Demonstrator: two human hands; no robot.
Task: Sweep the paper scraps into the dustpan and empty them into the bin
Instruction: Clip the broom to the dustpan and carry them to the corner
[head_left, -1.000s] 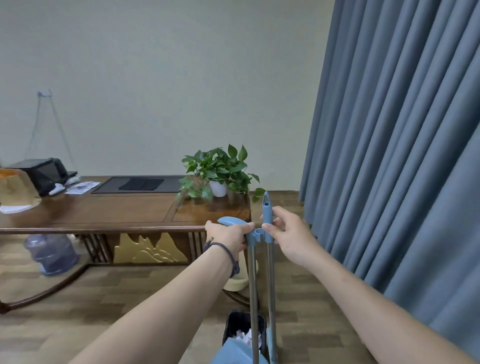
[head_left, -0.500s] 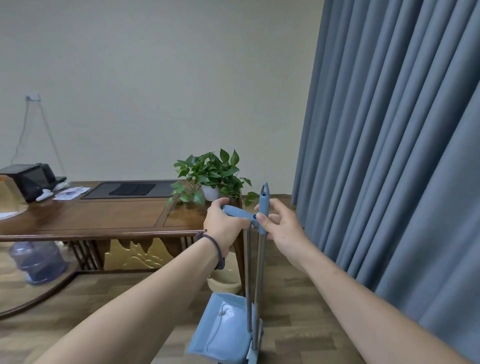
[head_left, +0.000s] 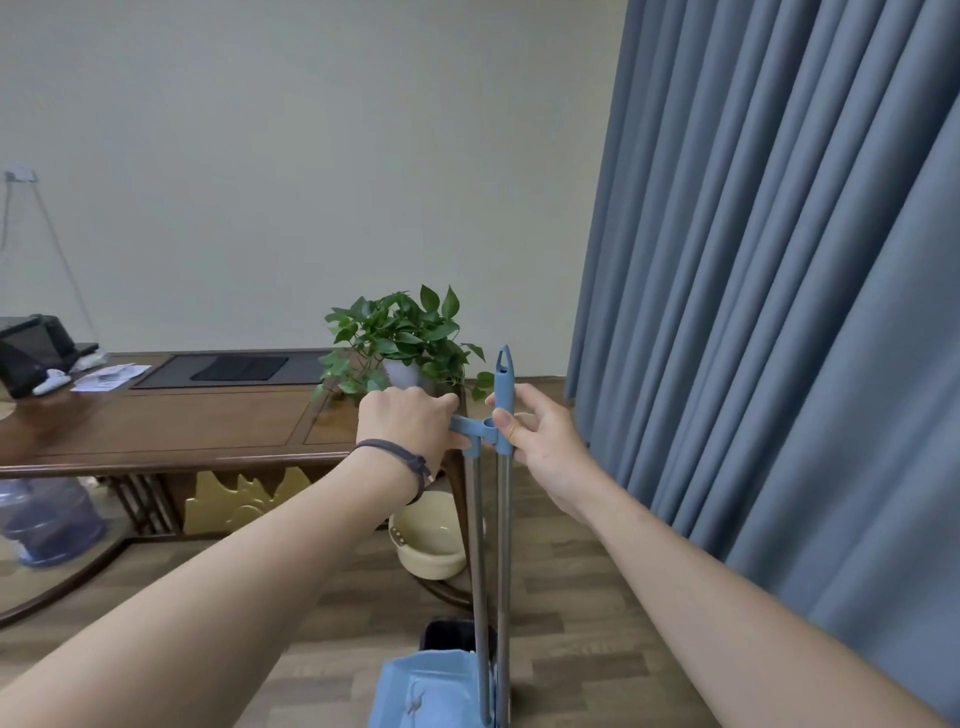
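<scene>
My left hand (head_left: 408, 422) grips the blue handle of the long-handled dustpan (head_left: 434, 688), whose metal pole runs down to a blue pan at the bottom edge. My right hand (head_left: 535, 434) holds the blue top of the broom handle (head_left: 503, 387), which stands upright against the dustpan's clip. A black bin (head_left: 449, 634) sits on the floor just behind the pan; its inside is hidden. No paper scraps show in the pan.
A wooden desk (head_left: 208, 431) with a potted plant (head_left: 402, 338) stands ahead to the left. A cream bowl (head_left: 431, 545) and a water jug (head_left: 49, 519) sit on the floor. Grey-blue curtains (head_left: 779, 312) fill the right side.
The view has tilted and shifted; the bin showed paper scraps earlier, was then covered by the pan, and now peeks out behind it. Both hands keep their grips, close together.
</scene>
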